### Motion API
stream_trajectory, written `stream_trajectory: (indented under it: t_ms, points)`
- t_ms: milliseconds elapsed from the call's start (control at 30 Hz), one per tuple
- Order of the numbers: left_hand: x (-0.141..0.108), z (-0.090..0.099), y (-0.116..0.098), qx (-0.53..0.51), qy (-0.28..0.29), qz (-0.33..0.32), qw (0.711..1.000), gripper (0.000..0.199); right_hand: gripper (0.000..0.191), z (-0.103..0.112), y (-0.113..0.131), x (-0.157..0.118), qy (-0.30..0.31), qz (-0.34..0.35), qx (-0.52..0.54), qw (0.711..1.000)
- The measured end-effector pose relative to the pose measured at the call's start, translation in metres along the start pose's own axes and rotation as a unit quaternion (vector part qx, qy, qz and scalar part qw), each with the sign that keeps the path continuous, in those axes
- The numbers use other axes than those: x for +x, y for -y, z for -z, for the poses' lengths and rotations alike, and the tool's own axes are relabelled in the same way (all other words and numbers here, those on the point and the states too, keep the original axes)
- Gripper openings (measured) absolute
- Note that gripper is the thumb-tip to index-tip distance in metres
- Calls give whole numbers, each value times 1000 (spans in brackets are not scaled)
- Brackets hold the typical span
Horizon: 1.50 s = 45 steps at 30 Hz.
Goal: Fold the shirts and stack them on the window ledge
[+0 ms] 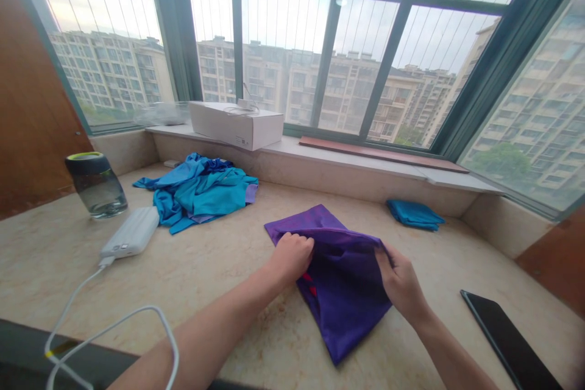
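A purple cloth [347, 274] with a small red-pink patch is spread before me on the stone counter, one edge lifted. My left hand [295, 255] is closed on the upper left part of that edge. Thumb and fingers of my right hand [402, 280] pinch its upper right corner. The cloth's far part lies flat behind the raised edge, and its near corner points toward me. What kind of cloth item it is, I cannot tell.
Crumpled blue and teal cloths [205, 189] lie at left, a folded teal cloth [415, 214] at right. Nearby are a water bottle [95, 186], a cabled white power bank [130, 233] and a black phone [507, 338]. A white box [235, 125] sits on the sill.
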<state>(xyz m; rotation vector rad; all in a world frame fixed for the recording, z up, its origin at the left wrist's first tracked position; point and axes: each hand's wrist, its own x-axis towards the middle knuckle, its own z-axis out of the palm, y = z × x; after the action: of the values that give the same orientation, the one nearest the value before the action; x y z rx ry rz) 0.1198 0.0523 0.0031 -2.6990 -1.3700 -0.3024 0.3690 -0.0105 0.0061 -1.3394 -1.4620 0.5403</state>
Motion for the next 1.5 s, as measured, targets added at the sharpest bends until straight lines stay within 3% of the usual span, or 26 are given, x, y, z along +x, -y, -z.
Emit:
stream_trajectory:
  t_ms: [100, 200, 300, 400, 533, 667, 867, 967, 1100, 1200, 1300, 1400, 1500]
  points:
    - [1, 1, 2, -13, 1, 15, 1000, 13, 39, 0, 1, -3, 5, 15, 4, 1000]
    - [4, -2, 5, -13, -8, 21, 1000, 18, 39, -2, 4, -8, 83, 79, -39, 993]
    - [7, -7, 9, -11, -14, 12, 1000, 18, 37, -4, 8, -11, 166, 170, -78, 968]
    - [10, -12, 12, -7, -7, -15, 1000, 15, 28, -5, 10, -13, 217, 216, -98, 947]
    - [14, -17, 11, 7, 6, -45, 999, 23, 19, -6, 11, -17, 213, 241, -125, 939]
    - [15, -17, 12, 2, -14, -28, 1000, 22, 14, -8, 13, -20, 214, 262, -136, 931]
    - [14, -6, 29, -8, -22, 136, 990, 17, 9, -10, 21, -21, 283, 278, -163, 903]
    - [13, -5, 43, 1, -42, 175, 984, 29, 8, -13, 23, -25, 323, 278, -181, 886]
    - [15, -5, 63, -23, -54, 134, 989, 27, 12, -17, 23, -27, 297, 281, -184, 894]
    - [16, 2, 76, -17, -116, 122, 986, 26, 11, -17, 22, -27, 265, 299, -140, 906]
    - [11, 11, 90, 7, -168, 112, 979, 28, 11, -20, 21, -29, 300, 318, -85, 895]
    - [3, 13, 101, 32, -115, 125, 985, 32, 20, -26, 19, -34, 363, 309, -83, 875]
    - [-2, 8, 109, 52, -71, 156, 984, 39, 32, -32, 18, -38, 384, 298, -91, 869]
